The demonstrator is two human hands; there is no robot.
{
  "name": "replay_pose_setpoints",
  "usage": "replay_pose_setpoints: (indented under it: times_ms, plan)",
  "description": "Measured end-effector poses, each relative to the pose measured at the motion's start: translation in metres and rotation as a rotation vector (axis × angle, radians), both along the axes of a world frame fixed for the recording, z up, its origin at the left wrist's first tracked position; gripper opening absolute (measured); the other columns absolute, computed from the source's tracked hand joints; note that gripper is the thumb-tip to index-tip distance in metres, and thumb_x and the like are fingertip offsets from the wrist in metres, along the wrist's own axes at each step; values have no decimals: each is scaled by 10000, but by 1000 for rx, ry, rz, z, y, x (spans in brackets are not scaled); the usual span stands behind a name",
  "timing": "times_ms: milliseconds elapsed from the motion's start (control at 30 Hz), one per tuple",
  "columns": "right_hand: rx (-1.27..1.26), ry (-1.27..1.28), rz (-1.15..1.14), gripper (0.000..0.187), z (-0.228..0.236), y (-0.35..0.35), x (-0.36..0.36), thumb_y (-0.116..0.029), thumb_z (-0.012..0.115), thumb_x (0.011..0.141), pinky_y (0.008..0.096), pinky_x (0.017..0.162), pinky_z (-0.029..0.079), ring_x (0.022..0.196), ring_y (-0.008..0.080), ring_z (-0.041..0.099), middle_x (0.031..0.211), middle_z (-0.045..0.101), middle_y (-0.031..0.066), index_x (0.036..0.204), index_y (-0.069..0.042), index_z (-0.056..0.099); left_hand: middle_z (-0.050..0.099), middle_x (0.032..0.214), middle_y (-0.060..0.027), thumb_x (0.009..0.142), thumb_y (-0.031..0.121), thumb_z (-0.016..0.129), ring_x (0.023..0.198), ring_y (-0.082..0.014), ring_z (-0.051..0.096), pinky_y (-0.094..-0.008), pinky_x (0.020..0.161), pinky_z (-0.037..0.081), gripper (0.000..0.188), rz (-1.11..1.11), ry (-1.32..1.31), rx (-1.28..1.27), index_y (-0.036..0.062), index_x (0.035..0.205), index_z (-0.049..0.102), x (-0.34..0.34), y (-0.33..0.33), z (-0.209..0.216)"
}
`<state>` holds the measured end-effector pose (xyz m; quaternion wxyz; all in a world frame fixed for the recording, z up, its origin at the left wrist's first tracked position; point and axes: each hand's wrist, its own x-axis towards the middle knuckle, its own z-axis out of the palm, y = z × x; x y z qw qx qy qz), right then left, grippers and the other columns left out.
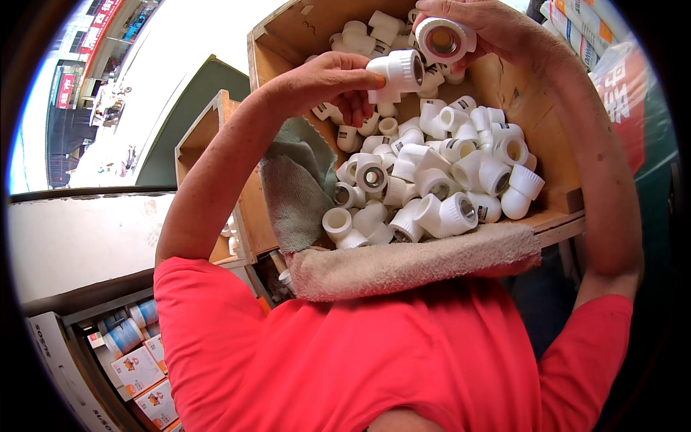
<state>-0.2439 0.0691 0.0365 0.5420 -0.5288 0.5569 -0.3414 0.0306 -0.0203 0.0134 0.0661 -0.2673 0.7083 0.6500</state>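
"Fingers of the left hand [331, 78]: state?"

"Pinched on a white elbow fitting [394, 75], ridged collar facing right."

"And the right hand [497, 27]?"

"Holding a second white fitting [464, 39], its metal-lined mouth toward the wearer."

"Position of both?"

"Side by side over the wooden box [560, 169]; contact between them cannot be confirmed. Loose pipe fittings [432, 177] lie heaped inside, and a beige towel [417, 265] drapes the near edge."

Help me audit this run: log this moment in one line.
left hand: holds fitting; right hand: holds second fitting; bin: more fittings; towel: over near edge
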Motion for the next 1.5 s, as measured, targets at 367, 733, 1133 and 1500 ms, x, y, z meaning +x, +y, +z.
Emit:
replay_pose_setpoints:
  times_ms: [367, 733, 1133, 1500]
  plan:
    - [-78, 108, 55, 495, 0, 10, 12, -546, 556, 1030, 277, 605, 631, 780, 98, 718, 892, 706, 31, 1050, -73, 701, 728, 1051, -166, 1012, 249, 584, 901, -241, 760, -383, 843, 618, 367, -109, 208, 335, 7, 1288, 566, 10, 32, 0]
    - [-68, 114, 103, 494, 0, 12, 14, -547, 550, 1032, 248, 588, 624, 778, 89, 723, 878, 698, 26, 1045, -76, 701, 710, 1095, -155, 995, 259, 601, 939, -243, 755, -396, 861, 621, 412, -165, 221, 374, 26, 1328, 533, 4, 35, -5]
    - [-68, 103, 20, 440, -4, 3, -5, -521, 571, 1029, 222, 591, 565, 754, 46, 649, 910, 663, -6, 1112, -113, 714, 741, 930, -120, 992, 279, 665, 827, -218, 761, -358, 802, 630, 363, 97, 482, 186, 20, 1241, 615, 32, 26, 22]
    - [-354, 359, 207, 424, -15, 5, -47, -211, 495, 1082, 218, 710, 564, 934, 92, 589, 1358, 570, 48, 1500, -202, 567, 750, 970, -121, 987, 294, 678, 828, -197, 753, -321, 780, 612, 376, 761, 216, -291, 21, 1242, 637, 272, 10, 14]
